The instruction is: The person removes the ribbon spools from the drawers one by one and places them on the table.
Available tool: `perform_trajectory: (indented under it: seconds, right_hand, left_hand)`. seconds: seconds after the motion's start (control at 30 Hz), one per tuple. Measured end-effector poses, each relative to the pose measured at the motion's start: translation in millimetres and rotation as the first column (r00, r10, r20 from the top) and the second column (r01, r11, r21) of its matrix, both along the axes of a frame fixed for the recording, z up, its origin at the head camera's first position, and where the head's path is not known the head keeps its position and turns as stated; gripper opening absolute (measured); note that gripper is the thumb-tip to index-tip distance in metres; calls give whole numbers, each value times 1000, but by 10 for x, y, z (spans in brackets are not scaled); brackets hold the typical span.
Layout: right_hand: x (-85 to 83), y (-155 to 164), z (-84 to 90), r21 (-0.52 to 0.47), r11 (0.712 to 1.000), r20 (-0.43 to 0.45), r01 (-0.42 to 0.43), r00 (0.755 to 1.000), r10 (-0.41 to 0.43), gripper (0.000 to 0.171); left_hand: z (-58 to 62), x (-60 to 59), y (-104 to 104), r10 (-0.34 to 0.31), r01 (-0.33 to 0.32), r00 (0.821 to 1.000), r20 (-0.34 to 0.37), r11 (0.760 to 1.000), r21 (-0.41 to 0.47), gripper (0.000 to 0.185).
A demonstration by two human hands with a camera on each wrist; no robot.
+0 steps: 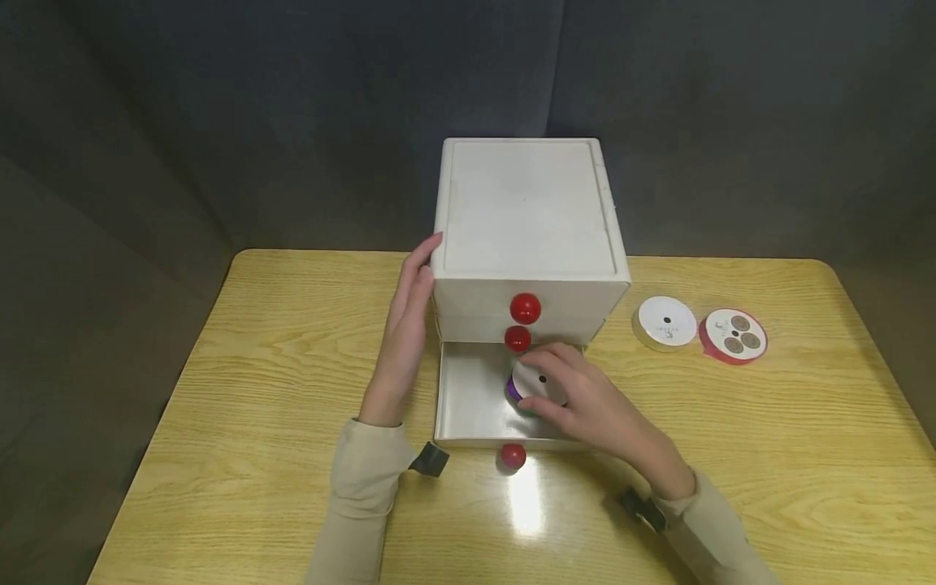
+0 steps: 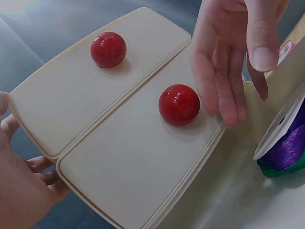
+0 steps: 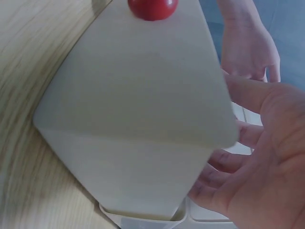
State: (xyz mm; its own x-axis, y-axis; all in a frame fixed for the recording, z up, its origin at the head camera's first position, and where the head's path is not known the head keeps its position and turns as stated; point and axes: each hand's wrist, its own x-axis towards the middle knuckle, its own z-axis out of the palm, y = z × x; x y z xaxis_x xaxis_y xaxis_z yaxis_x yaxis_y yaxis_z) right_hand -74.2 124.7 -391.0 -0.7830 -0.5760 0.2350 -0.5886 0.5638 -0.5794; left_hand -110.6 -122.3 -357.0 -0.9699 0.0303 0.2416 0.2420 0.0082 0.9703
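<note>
A white three-drawer cabinet (image 1: 526,211) with red knobs (image 1: 525,308) stands on the wooden table (image 1: 256,341). Its bottom drawer (image 1: 468,398) is pulled out, its own knob (image 1: 511,457) toward me. My right hand (image 1: 578,398) reaches into the drawer and holds a purple ribbon spool (image 1: 532,380) with a white face, fingers arched over its far rim, thumb at the near rim. In the left wrist view the spool (image 2: 286,143) shows below that hand (image 2: 228,62), with something green under it. My left hand (image 1: 413,292) lies flat against the cabinet's left side.
To the right of the cabinet lie a white spool (image 1: 665,323) and a red spool (image 1: 733,335). The two upper drawers (image 2: 95,90) are closed. A dark backdrop rises behind the table. The right wrist view is mostly filled by the open drawer's front (image 3: 138,109).
</note>
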Motion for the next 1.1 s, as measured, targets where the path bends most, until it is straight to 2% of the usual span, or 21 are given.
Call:
perform_trajectory:
  seconds: [0.33, 0.7, 1.1]
  right_hand:
    - [-43, -2, -112, 26, 1000, 16, 5, 1000, -6, 53]
    - [-58, -23, -217, 86, 996, -89, -21, 996, 29, 51]
    - [-79, -46, -279, 174, 983, -113, -66, 990, 86, 48]
  left_hand:
    - [-9, -4, -1, 0, 0, 1000, -3, 1000, 7, 51]
    - [-8, -7, 0, -4, 4, 1000, -10, 1000, 14, 51]
    - [-4, -2, 5, 6, -6, 1000, 9, 1000, -1, 51]
